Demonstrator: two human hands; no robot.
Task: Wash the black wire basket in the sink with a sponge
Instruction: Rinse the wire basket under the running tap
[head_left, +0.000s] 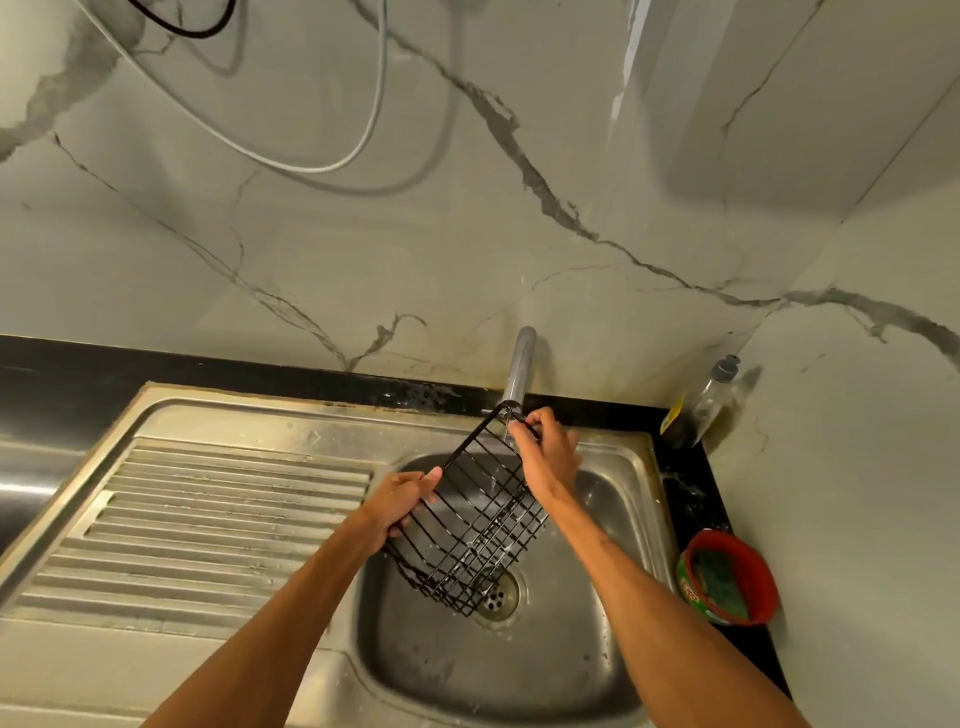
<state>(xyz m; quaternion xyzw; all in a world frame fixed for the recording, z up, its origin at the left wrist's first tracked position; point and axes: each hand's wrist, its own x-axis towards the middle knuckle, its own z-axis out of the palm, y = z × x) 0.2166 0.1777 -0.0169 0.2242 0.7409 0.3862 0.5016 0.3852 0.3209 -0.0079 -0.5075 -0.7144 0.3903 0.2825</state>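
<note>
Left hand grips the black wire basket at its 9 o'clock edge; right hand pinches the top rim at 1 o'clock, under the tap. Basket hangs tilted over the sink drain. Sponge sits in a red tub at 3 o'clock on the counter.

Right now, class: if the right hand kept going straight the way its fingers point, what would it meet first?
The right hand, gripping the black wire basket's top edge, points up and back toward the tap. It would probably meet the tap's spout first, though depth is unclear.
</note>
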